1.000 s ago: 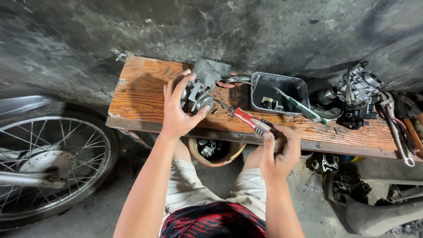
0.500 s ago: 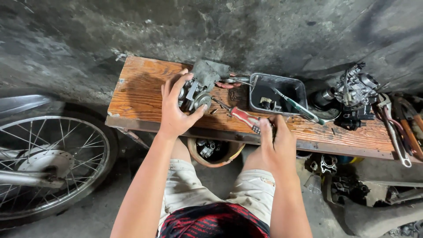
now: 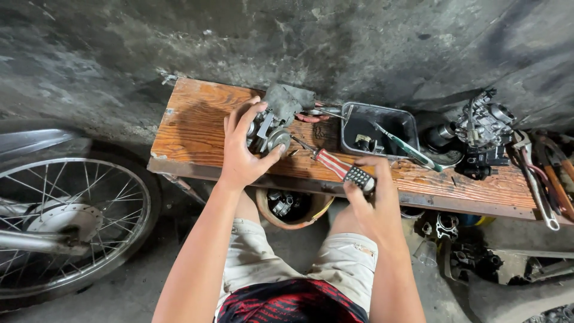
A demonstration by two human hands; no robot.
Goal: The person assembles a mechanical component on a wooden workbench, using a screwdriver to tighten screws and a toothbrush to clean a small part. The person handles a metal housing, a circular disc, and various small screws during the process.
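Fingers (image 3: 251, 116) of the left hand (image 3: 242, 149) wrap the carburettor (image 3: 269, 131) on the counter (image 3: 191, 128). The right hand (image 3: 373, 200) clenches a screwdriver (image 3: 341, 169) by its red-striped handle, tip just beside the carburettor. Likely risk: the tip slips off a screw and jabs the left hand. Behind sit a grey rag (image 3: 290, 98) and a dark tray (image 3: 376, 128); no labels show.

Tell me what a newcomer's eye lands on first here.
The left hand grips a small metal engine part on the wooden bench, while the right hand holds a red-striped screwdriver angled toward it. At far left a spoked wheel stands out.
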